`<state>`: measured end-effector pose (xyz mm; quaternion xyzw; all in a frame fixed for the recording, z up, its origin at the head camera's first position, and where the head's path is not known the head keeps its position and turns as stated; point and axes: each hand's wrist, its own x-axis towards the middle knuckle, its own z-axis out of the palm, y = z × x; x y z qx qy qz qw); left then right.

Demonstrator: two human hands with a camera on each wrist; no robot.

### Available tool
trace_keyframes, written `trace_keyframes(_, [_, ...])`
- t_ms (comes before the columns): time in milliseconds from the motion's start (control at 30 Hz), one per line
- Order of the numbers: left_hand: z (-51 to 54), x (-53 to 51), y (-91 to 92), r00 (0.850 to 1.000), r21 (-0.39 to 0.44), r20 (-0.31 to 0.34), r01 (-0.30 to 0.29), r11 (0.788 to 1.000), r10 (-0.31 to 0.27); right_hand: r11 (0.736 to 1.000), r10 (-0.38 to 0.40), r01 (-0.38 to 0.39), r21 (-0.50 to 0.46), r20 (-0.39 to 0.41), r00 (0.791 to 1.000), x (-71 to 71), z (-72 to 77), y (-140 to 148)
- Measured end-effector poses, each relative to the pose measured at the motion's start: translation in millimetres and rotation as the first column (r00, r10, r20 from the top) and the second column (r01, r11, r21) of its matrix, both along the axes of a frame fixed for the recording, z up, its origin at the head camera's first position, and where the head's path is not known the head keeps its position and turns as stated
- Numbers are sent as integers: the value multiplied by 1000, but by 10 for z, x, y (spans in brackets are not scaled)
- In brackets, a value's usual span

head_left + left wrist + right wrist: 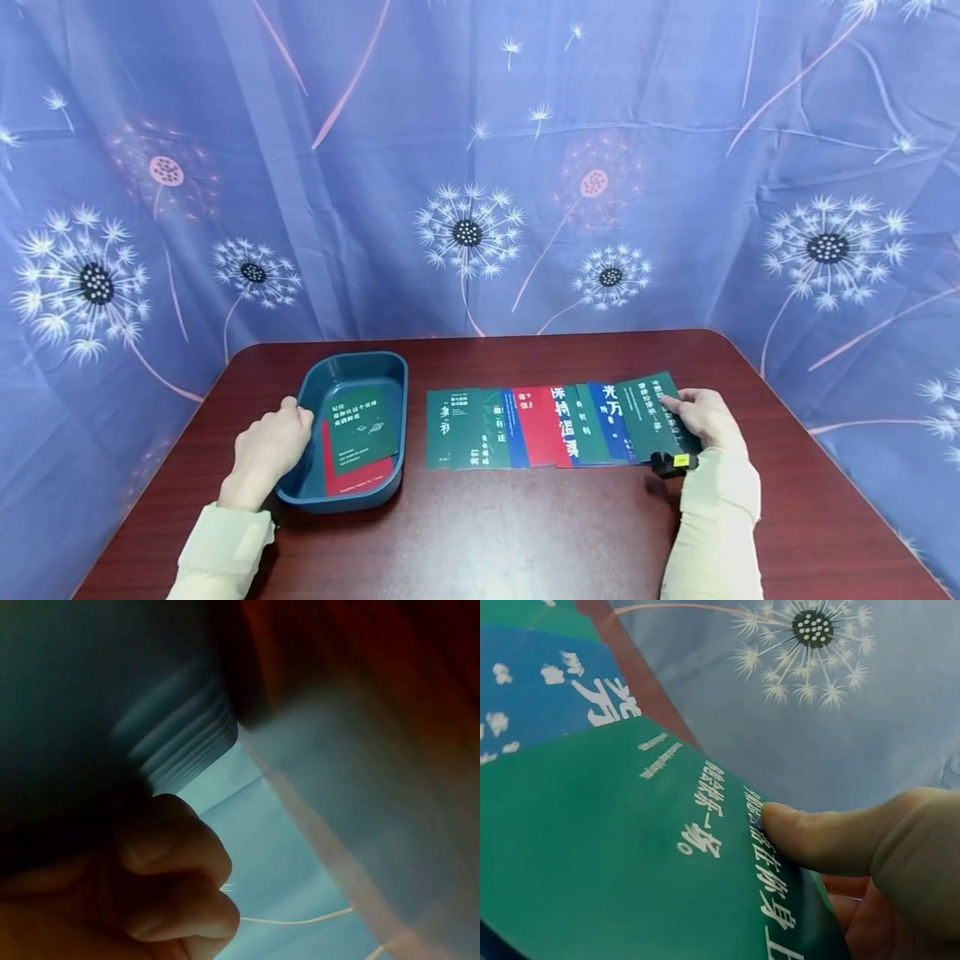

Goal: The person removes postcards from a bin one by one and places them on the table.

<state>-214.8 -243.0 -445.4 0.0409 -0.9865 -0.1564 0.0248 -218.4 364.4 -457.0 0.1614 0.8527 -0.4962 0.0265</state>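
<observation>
A dark green card with white writing (651, 421) is pinched at its right edge by my right hand (705, 417), thumb on top and fingers beneath. In the right wrist view, the green card (615, 847) tilts over a blue card (532, 697). To its left runs a row of overlapping green, blue and red cards (536, 425) on the table. My left hand (270, 446) grips the left rim of a blue plastic tray (405, 433). Inside the tray, a green card (363, 433) lies on a red card (360, 479). The left wrist view is dark, showing curled fingers (180, 870) against the tray's side.
The dark red-brown wooden table (480, 533) has rounded far corners. Behind it and at both sides hangs a blue cloth (375, 208) printed with dandelions. A small black device with a yellow label (675, 462) is strapped at my right wrist.
</observation>
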Motion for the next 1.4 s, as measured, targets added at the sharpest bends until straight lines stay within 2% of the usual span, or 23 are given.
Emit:
trace_keyframes(233, [2, 6, 14, 1000, -4, 2, -4, 1000, 4, 994, -22, 24, 106, -21, 1000, 17, -31, 32])
trace_keyframes(433, [14, 18, 29, 1000, -5, -7, 4, 1000, -4, 963, -58, 59, 262, -14, 998, 53, -7, 59])
trace_keyframes(700, [16, 23, 30, 1000, -1, -7, 6, 1000, -6, 938, -102, 98, 332, -6, 995, 114, 58, 43])
trace_keyframes(800, [23, 11, 36, 1000, -3, -16, 9, 1000, -9, 933, -121, 118, 340, -11, 993, 139, 93, 42])
trace_keyframes(867, [28, 6, 42, 1000, -2, -15, 9, 1000, -9, 939, -128, 125, 320, -11, 992, 165, 122, 41])
trace_keyframes(1033, [34, 8, 63, 1000, -2, -10, 8, 1000, -8, 959, -120, 121, 258, -18, 993, 216, 173, 40])
trace_keyframes(1267, [8, -6, 35, 1000, -2, -14, 6, 1000, -6, 920, -86, 124, 372, -118, 989, 181, 249, -59])
trace_keyframes(1400, [-2, 0, 11, 1000, -1, -4, 4, 1000, -4, 925, -7, 76, 372, -184, 983, 134, 343, -221])
